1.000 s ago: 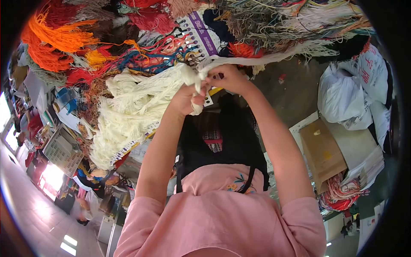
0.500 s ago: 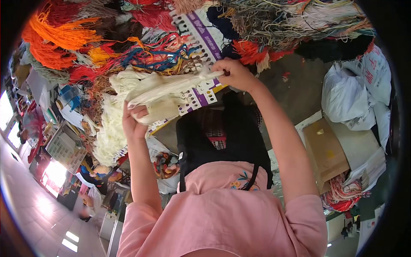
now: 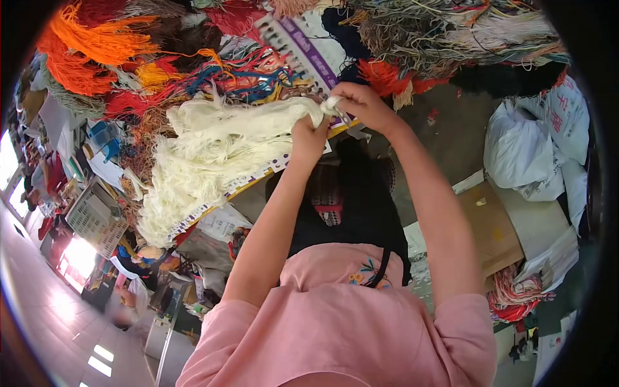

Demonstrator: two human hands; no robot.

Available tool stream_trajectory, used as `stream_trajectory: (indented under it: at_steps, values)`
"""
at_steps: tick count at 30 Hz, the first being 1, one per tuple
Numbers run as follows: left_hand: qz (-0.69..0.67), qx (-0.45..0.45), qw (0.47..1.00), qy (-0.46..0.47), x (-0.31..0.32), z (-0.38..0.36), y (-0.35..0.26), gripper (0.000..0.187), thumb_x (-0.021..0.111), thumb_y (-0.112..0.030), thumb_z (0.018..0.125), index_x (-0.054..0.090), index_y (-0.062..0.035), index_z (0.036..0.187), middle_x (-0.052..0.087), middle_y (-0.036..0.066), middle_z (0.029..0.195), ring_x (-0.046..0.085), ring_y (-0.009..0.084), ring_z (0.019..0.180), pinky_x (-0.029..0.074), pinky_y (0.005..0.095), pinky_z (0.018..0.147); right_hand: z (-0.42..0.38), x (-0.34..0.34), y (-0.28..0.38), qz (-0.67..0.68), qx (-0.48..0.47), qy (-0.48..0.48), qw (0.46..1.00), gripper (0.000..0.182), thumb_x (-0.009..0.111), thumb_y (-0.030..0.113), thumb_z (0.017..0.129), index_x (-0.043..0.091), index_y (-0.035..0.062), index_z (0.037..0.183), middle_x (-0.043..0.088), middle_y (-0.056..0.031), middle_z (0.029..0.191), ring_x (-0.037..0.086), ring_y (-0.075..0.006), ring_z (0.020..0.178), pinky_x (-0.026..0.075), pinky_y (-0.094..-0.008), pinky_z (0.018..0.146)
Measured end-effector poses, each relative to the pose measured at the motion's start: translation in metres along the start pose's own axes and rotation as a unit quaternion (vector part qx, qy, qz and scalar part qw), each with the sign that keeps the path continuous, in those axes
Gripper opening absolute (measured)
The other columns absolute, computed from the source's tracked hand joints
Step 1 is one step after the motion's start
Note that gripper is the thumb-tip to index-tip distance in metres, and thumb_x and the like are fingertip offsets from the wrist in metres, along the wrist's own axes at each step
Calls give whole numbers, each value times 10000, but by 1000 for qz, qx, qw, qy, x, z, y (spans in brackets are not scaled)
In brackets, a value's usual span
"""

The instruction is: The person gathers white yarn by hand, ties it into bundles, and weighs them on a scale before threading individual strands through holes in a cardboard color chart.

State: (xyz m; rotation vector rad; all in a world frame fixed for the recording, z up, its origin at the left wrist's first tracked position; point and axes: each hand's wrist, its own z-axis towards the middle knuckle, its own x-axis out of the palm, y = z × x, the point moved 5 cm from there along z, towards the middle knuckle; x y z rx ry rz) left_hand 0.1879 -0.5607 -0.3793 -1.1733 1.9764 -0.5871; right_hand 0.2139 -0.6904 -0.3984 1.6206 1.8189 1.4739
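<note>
A thick hank of cream yarn (image 3: 219,145) lies across the table's near edge, its loose strands spreading to the left. My left hand (image 3: 311,137) is closed around the hank near its right end. Beside it, my right hand (image 3: 366,108) is closed on the looped or knotted tip of the same yarn. The two hands are close together, with a short bulge of yarn between them. Behind them a white and purple card with punched holes (image 3: 309,55) lies at an angle. Printed card with a yellow edge shows under the hank.
Orange thread (image 3: 97,42), multicoloured threads (image 3: 251,80) and grey-beige threads (image 3: 438,39) cover the table's far part. White plastic bags (image 3: 525,148) and a cardboard piece (image 3: 487,222) are at right. A plastic crate (image 3: 97,216) stands at left. Another person (image 3: 132,300) is at lower left, blurred.
My left hand has moved right along the hank, from its middle to beside my right hand. The stretched strands have dropped onto the pile, and the yarn's tip is now bunched between my hands.
</note>
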Motion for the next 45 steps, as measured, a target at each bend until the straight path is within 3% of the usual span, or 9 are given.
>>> stream_trajectory:
  at_steps: [9,22,28,32,33,35,37,40,45]
  values:
    - [-249,-334,908,51,-85,-32,50,284,530,-156,738,493,-8,978,413,-29,538,299,52,369,237,172,323,-2,18,14,-381,-50,-68,921,328,611,122,579,527,130,896,504,-36,838,469,-172,827,318,-312,708]
    - [-73,-190,920,-334,-354,-176,-21,288,481,-252,755,506,-14,915,537,51,684,290,22,355,226,168,306,4,32,16,-475,-28,-101,874,370,600,92,527,536,162,885,511,-36,835,455,-208,871,303,-343,687]
    - [132,-325,936,-18,-261,-267,-33,280,515,-286,710,576,-13,734,524,70,551,497,145,494,385,273,450,5,109,45,-504,-197,-99,835,245,531,51,546,521,61,791,515,-102,764,479,-290,751,372,-405,627]
    - [240,-53,914,323,-204,-290,-54,441,461,-413,726,538,21,718,524,217,673,505,359,650,395,402,571,-61,313,118,-291,-236,321,870,264,559,149,619,513,30,849,505,-124,738,477,-280,736,375,-340,653]
    - [205,-21,942,265,-217,-298,-51,405,461,-385,738,536,10,690,510,202,622,490,345,591,391,377,539,-88,342,107,-238,-267,342,869,238,501,223,720,503,17,840,540,-149,788,512,-299,724,400,-355,654]
    - [106,-14,983,149,-258,-321,-17,353,438,-325,763,531,5,679,486,178,550,458,295,492,392,332,502,-118,368,91,-180,155,519,821,283,464,258,740,503,3,855,558,-107,740,541,-180,702,401,-307,641]
    - [104,-248,962,44,-320,-337,-24,328,429,-298,764,553,-10,666,515,137,549,495,245,501,406,320,493,-125,376,96,-240,213,584,746,257,478,249,700,529,9,775,549,-94,687,539,-153,680,405,-310,613]
    - [443,-269,855,-23,-347,-350,67,322,397,-305,771,599,-73,676,573,112,668,559,256,660,444,356,569,-115,388,93,-434,57,507,743,211,521,213,609,537,25,704,548,-131,658,538,-256,674,401,-346,583]
    - [133,132,978,91,-275,-292,73,161,482,-162,677,560,-61,775,558,117,711,530,219,715,397,302,643,-93,428,122,-472,-85,384,789,209,552,199,578,557,75,746,544,-145,649,530,-310,643,413,-366,582]
